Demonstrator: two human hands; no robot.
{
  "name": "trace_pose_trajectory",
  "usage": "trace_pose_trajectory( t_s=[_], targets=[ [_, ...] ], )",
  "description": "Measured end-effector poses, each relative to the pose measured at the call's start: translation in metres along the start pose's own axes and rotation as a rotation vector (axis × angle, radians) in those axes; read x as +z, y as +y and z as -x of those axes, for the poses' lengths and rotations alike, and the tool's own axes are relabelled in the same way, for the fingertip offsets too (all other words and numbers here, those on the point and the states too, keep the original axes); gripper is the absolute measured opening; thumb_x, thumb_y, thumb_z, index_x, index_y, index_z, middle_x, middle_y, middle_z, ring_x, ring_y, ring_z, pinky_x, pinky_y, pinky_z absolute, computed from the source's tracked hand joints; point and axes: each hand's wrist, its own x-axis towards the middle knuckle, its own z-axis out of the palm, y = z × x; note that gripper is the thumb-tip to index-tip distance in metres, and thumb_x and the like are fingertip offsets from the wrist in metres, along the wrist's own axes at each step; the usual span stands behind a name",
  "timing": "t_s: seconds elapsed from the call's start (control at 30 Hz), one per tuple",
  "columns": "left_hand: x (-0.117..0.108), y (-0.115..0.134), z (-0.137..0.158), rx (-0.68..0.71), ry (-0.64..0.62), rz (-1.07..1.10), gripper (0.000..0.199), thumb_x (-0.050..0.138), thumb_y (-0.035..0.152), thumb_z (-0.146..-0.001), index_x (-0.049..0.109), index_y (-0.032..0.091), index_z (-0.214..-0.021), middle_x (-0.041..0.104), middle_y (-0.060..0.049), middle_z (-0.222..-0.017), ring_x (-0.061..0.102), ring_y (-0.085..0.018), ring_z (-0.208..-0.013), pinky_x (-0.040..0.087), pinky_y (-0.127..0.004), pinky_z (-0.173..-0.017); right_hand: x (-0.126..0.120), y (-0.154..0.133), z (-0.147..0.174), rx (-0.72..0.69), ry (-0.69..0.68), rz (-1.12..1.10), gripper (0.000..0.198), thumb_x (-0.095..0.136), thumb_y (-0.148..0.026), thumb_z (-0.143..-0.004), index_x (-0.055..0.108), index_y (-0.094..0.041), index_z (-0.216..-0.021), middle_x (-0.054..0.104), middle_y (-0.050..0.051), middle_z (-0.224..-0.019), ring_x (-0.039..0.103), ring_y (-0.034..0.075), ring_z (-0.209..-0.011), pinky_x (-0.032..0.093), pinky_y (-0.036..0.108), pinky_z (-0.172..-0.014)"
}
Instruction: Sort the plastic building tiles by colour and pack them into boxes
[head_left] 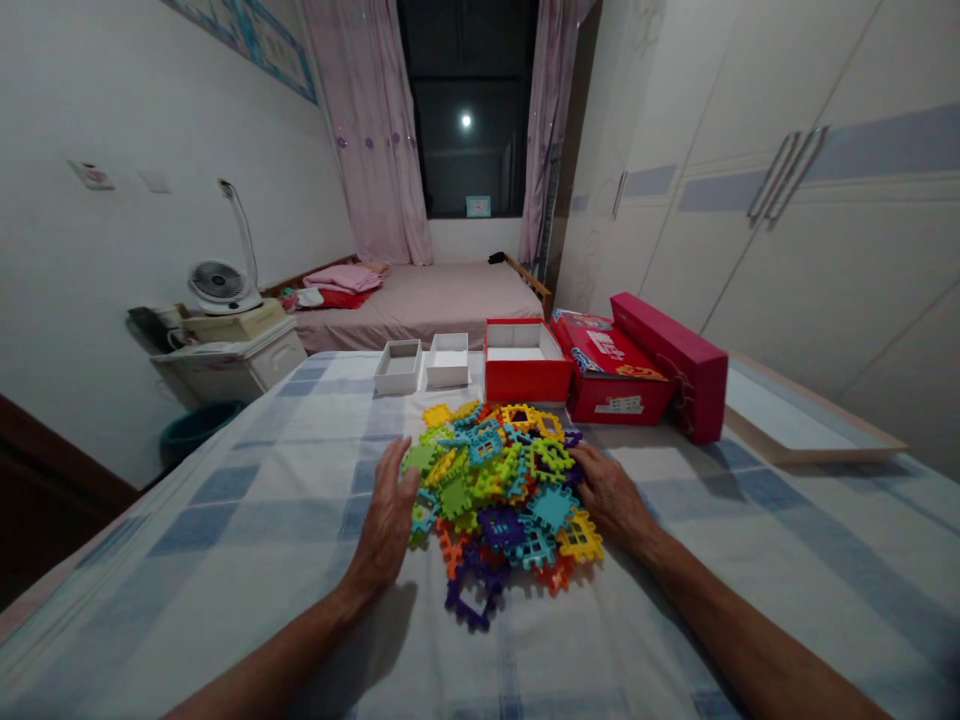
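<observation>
A heap of plastic interlocking building pieces [491, 480] in green, blue, yellow, orange and purple lies on the checked cloth [300, 590]. My left hand [385, 515] rests against the heap's left side, its fingers stretched out and thumb apart, holding nothing. On the right side, my right hand [611, 495] touches the pile; its fingertips are partly hidden among the pieces, and I see nothing gripped in it. A purple square piece [478, 590] sticks out at the near edge, with a yellow window-patterned piece [580, 537] close to my right hand.
Behind the heap stand two small white boxes [398, 368], an open red box [527, 382], a red printed box [619, 398] and a long crimson box [675, 370] leaning on it. A shallow tray-like lid [814, 452] lies far right. A bed [457, 295] is beyond.
</observation>
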Motion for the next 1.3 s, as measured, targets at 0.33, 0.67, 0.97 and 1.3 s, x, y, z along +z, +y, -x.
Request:
trace_pose_trajectory(
  t_s=[0.33,0.67,0.97,1.3],
  targets=[
    [-0.01,-0.072,-0.099,0.243,0.287,-0.242,0.055,0.025,0.052,-0.09,0.052,0.015,-0.12,0.047,-0.014,-0.134,0.038,-0.024,-0.132,0.026,-0.043,-0.114,-0.006,0.013,-0.001,0.098,0.2,-0.135,0.036,0.038,-0.013,-0.078,0.064,-0.016,-0.101,0.066,0.008,-0.106,0.061,0.02,-0.098,0.045,0.035,-0.093],
    [-0.04,-0.113,-0.106,0.246,0.232,-0.37,0.052,0.027,0.051,-0.087,0.055,0.015,-0.112,0.054,-0.013,-0.126,0.043,-0.027,-0.126,0.029,-0.045,-0.111,-0.008,0.01,-0.002,0.159,0.223,-0.211,0.034,0.037,-0.019,-0.08,0.063,-0.016,-0.101,0.066,0.008,-0.101,0.06,0.02,-0.095,0.044,0.035,-0.09],
    [-0.033,-0.108,-0.098,0.268,0.115,-0.443,0.047,0.029,0.046,-0.089,0.06,0.016,-0.107,0.056,-0.014,-0.123,0.046,-0.029,-0.123,0.033,-0.049,-0.108,-0.033,-0.01,0.002,-0.044,0.012,-0.381,0.044,0.053,-0.046,-0.084,0.055,-0.019,-0.119,0.059,0.009,-0.116,0.056,0.021,-0.103,0.045,0.035,-0.09],
    [-0.034,-0.104,-0.1,0.269,0.068,-0.496,0.052,0.024,0.046,-0.089,0.061,0.012,-0.104,0.059,-0.018,-0.118,0.046,-0.03,-0.122,0.034,-0.05,-0.107,-0.036,-0.011,0.004,-0.004,-0.033,-0.37,0.036,0.04,-0.04,-0.092,0.059,-0.02,-0.116,0.064,0.007,-0.113,0.059,0.02,-0.103,0.043,0.033,-0.091]
  ],
)
